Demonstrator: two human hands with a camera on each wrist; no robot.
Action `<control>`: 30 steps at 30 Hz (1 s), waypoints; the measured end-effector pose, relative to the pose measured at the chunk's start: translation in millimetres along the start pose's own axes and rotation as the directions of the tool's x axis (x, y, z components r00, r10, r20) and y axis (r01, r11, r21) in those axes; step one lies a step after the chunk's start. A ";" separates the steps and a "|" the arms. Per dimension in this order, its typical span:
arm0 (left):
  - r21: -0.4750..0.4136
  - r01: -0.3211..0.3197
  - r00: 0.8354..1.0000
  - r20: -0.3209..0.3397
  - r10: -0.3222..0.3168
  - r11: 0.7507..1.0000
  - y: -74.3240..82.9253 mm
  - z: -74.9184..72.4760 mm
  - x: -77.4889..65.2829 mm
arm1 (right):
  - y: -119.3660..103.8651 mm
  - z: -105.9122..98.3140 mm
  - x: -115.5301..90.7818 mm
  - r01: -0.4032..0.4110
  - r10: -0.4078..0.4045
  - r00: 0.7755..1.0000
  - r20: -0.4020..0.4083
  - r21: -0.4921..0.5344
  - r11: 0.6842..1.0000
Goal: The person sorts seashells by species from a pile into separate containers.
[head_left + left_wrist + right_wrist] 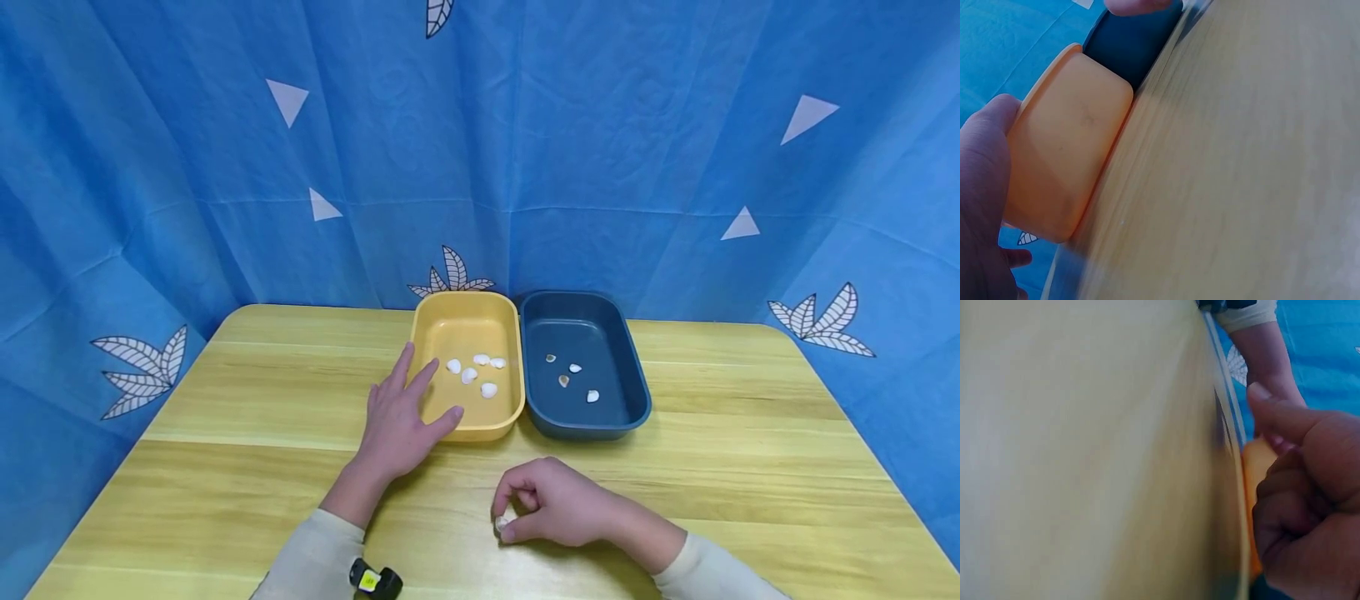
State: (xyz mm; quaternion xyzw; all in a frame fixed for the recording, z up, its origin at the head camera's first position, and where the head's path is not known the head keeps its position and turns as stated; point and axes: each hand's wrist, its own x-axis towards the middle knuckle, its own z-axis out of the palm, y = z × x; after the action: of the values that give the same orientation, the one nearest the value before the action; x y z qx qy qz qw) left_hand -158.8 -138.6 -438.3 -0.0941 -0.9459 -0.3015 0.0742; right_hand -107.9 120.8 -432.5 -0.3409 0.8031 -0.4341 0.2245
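My right hand (558, 504) pinches a small white shell (502, 523) between thumb and index finger, low over the table in front of the bins. In the right wrist view the same hand (1313, 500) hides the shell. My left hand (401, 421) is spread at the near left side of the yellow bin (467, 433), fingers apart and nothing held; whether it touches the rim I cannot tell. Several white shells (488, 390) lie in that bin. Beside it on the right, the dark blue bin (588, 431) holds several smaller shells (564, 381), some brownish, some white.
Both bins stand side by side at the back of the wooden table (750, 442). A blue patterned curtain (600, 150) hangs right behind the table's far edge and round its sides. A black device with a yellow label (375, 579) sits at my left wrist.
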 end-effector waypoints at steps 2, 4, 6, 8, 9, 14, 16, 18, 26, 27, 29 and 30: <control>0.001 -0.004 1.000 -0.001 0.004 1.000 0.2 -0.3 0.1 | -3.7 -5.2 -3.7 0.006 -0.006 1.000 -0.021 -0.007 1.000; 0.000 -0.011 1.000 -0.004 0.011 1.000 0.4 -0.6 0.2 | -8.0 -11.8 -7.2 0.018 -0.019 0.999 -0.047 -0.012 1.000; -0.002 -0.016 1.000 -0.005 0.016 1.000 0.4 -0.9 0.2 | -11.6 -19.2 -10.1 0.035 -0.037 0.996 -0.080 -0.018 0.999; -0.005 -0.018 1.000 -0.006 0.018 1.000 0.1 -0.6 0.4 | -14.6 -27.1 -12.5 0.052 -0.054 0.991 -0.119 -0.020 0.998; -0.007 -0.018 1.000 -0.006 0.018 1.000 0.1 -0.5 0.3 | -15.8 -31.3 -13.7 0.059 -0.062 0.988 -0.140 -0.021 0.998; -0.015 -0.009 1.000 -0.001 0.009 1.000 0.5 0.1 0.2 | -22.0 -52.7 -18.8 0.081 -0.083 0.966 -0.246 -0.020 0.997; -0.015 -0.005 1.000 0.001 0.005 1.000 0.6 0.1 0.3 | -24.6 -61.7 -19.7 0.076 -0.078 0.955 -0.287 -0.019 0.997; -0.012 -0.002 1.000 0.003 0.002 1.000 0.5 0.1 0.7 | -26.2 -70.5 -19.7 0.058 -0.057 0.944 -0.325 -0.007 0.998; -0.017 0.002 1.000 0.004 -0.002 1.000 0.2 0.0 0.3 | -16.3 -98.3 -8.9 -0.014 -0.001 0.898 -0.440 -0.032 0.999; -0.017 0.002 1.000 0.004 -0.001 1.000 0.2 0.0 0.1 | -13.6 -101.1 -6.8 -0.023 0.006 0.893 -0.449 -0.032 0.999; -0.016 -0.002 1.000 0.003 0.002 1.000 0.1 0.1 0.0 | -8.3 -106.2 -2.4 -0.040 0.021 0.884 -0.468 -0.031 0.999; -0.016 -0.003 1.000 0.003 0.003 1.000 0.1 0.1 -0.2 | -5.6 -108.6 -0.1 -0.050 0.030 0.879 -0.477 -0.029 0.998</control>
State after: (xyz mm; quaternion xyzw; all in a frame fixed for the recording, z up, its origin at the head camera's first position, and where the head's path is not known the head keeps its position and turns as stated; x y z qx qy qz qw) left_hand -158.6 -138.5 -438.4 -0.0967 -0.9434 -0.3088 0.0724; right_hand -177.1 177.8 -371.0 -0.2116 0.8491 -0.4834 0.0225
